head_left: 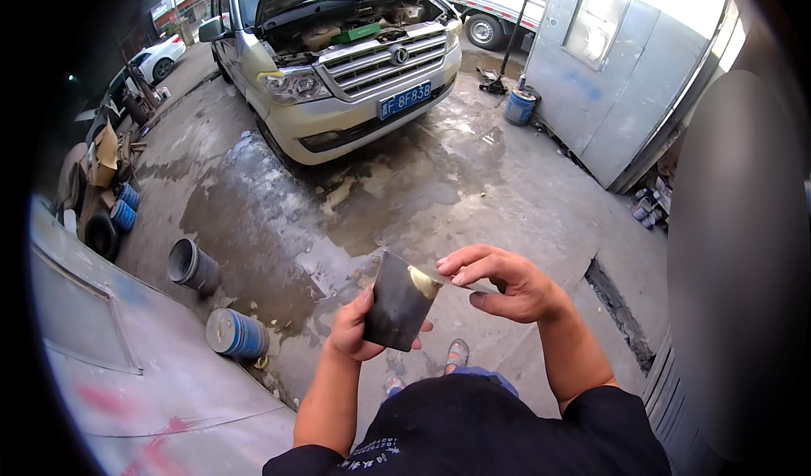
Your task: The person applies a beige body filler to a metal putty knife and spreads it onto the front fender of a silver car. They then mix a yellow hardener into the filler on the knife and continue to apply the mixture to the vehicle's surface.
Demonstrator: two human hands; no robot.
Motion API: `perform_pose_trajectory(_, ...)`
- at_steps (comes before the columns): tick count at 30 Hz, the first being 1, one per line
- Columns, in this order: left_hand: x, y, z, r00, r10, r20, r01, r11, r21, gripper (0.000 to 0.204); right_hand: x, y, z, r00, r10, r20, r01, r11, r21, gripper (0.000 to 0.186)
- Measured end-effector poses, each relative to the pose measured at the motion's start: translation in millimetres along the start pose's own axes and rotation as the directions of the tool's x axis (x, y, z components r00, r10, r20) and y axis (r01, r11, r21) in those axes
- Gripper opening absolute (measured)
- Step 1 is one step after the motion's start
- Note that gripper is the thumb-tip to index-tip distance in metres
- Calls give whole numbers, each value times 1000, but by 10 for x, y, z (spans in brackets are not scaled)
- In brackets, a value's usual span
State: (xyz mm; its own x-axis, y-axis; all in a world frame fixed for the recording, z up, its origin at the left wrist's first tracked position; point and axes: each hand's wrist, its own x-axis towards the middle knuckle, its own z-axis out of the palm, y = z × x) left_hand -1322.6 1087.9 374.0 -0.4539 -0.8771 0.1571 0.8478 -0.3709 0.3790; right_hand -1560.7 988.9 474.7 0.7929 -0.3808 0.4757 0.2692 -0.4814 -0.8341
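Note:
My left hand (351, 328) is closed around the lower part of a dark rectangular board (395, 303), which is tilted in front of my body. A smear of pale yellow paste (424, 282) sits at the board's upper right corner. My right hand (517, 286) pinches a thin, flat scraper (473, 287) between thumb and fingers. Its edge reaches to the paste; whether it presses on the board is hard to tell. Part of the scraper is hidden by my right fingers.
Ahead stands a beige van (363, 96) with its hood raised. On the left are a grey bucket (193, 266) and a blue-sided pail (238, 334). A broken slot (621, 315) runs through the concrete at right. Beyond it are a metal door panel (629, 79) and another blue pail (520, 106).

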Motion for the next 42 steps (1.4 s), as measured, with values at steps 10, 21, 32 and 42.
perform_pose_trajectory(10, 216, -195, 170, 897, 339, -285, -232, 908, 350, 56, 106, 307, 154, 954, 16, -299, -213, 738, -640, 39)
perform_pose_trajectory(21, 253, -214, -244, 755, 605, -254, -209, 589, 780, 52, 146, 471, 644, 963, 24, -270, -180, 803, -568, 43)
perform_pose_trajectory(32, 78, 71, -45, 984, -68, 166, 81, 994, -68, 65, 208, 267, 45, 978, -210, 18, 190, 844, -502, 56)
perform_pose_trajectory(42, 245, -17, 205, 888, 438, -138, -366, 857, 364, 64, -504, 466, 357, 777, 612, -146, -467, 716, 519, 41)
